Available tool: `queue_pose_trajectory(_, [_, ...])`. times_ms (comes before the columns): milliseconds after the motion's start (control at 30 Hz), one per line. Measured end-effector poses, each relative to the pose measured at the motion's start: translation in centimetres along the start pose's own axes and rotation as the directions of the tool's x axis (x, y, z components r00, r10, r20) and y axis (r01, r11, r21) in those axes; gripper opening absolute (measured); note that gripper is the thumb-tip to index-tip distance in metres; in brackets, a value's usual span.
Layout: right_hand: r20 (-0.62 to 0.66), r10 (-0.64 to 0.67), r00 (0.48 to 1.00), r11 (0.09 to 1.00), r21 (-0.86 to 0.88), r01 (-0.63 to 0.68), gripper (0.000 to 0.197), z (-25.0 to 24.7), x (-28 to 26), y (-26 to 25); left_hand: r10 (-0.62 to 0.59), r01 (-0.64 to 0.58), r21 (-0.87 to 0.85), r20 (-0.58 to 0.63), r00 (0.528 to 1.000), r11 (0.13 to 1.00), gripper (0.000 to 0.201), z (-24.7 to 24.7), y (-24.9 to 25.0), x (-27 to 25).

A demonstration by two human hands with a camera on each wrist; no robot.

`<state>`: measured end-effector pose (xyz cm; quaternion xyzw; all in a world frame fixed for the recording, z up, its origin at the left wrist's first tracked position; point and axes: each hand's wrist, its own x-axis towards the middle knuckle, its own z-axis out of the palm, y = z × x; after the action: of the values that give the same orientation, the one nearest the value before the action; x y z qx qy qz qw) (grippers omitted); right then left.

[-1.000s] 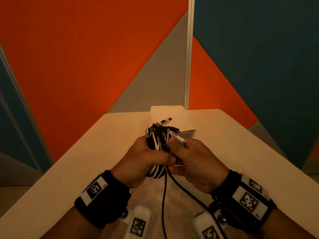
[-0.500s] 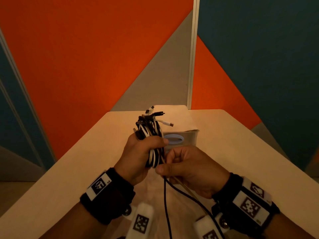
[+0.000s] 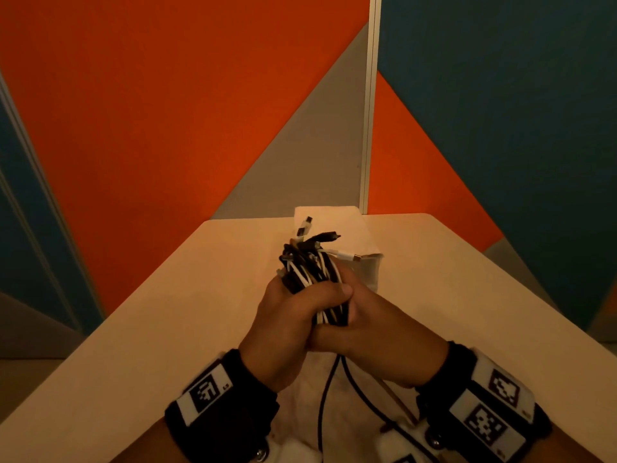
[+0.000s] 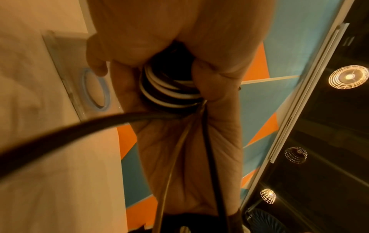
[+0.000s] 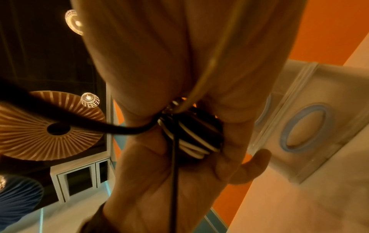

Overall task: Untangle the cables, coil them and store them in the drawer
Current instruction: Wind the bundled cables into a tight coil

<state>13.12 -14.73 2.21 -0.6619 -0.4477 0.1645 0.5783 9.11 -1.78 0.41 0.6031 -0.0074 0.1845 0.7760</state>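
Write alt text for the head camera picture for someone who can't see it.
Two hands, left hand and right hand, grip a bundle of black and white cables above a pale table. Loose black strands hang below; a translucent drawer unit stands behind.

– Where are the hands?
– Both above the table [image 3: 140, 315], pressed together. The left hand [image 3: 287, 329] grips the cable bundle [image 3: 310, 272], thumb across; the right hand [image 3: 384, 339] cups it from beside.
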Motion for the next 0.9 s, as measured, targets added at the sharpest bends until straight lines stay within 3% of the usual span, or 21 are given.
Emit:
queue_pose_trajectory(133, [0.011, 0.0, 1.0, 0.998, -0.055, 0.0, 0.06, 0.1, -0.1, 0.1, 0.017, -0.023, 0.077, 0.067, 0.998, 0.997, 0.031, -0.1, 0.4, -0.2])
queue_pose_trajectory(267, [0.008, 0.012, 1.0, 1.0, -0.023, -0.012, 0.026, 0.1, -0.2, -0.3, 0.088, -0.114, 0.202, 0.13, 0.988, 0.973, 0.033, -0.1, 1.3, -0.1])
queue_pose_trajectory(333, [0.026, 0.025, 0.999, 0.999, 0.024, -0.026, 0.018, 0.0, -0.1, -0.3, 0.158, -0.184, 0.261, 0.117, 0.981, 0.948, 0.046, -0.3, 2.0, 0.1])
queue_pose_trajectory(400, [0.05, 0.031, 0.998, 0.998, 0.048, -0.033, 0.021, 0.1, -0.1, -0.3, 0.22, -0.244, 0.307, 0.111, 0.969, 0.92, 0.06, -0.8, 2.6, 0.2])
queue_pose_trajectory(567, [0.068, 0.088, 0.994, 0.996, 0.01, -0.089, 0.019, 0.0, -0.3, -0.4, 0.305, -0.35, 0.415, 0.173, 0.937, 0.84, 0.053, -1.0, 3.3, 0.1])
queue_pose_trajectory(667, [0.074, 0.13, 0.989, 0.991, -0.018, -0.129, 0.017, -0.3, -0.4, -0.2, 0.357, -0.427, 0.568, 0.238, 0.903, 0.704, 0.058, -1.9, 3.3, 0.4])
queue_pose_trajectory(733, [0.078, 0.149, 0.986, 0.989, -0.033, -0.146, 0.019, -0.2, -0.4, -0.2, 0.381, -0.457, 0.637, 0.264, 0.886, 0.621, 0.054, -2.2, 3.7, 0.4])
queue_pose_trajectory(900, [0.044, 0.15, 0.988, 0.986, -0.083, -0.146, 0.026, -0.2, -0.3, -0.1, 0.395, -0.501, 0.655, 0.319, 0.862, 0.565, 0.039, -2.1, 3.7, 0.4])
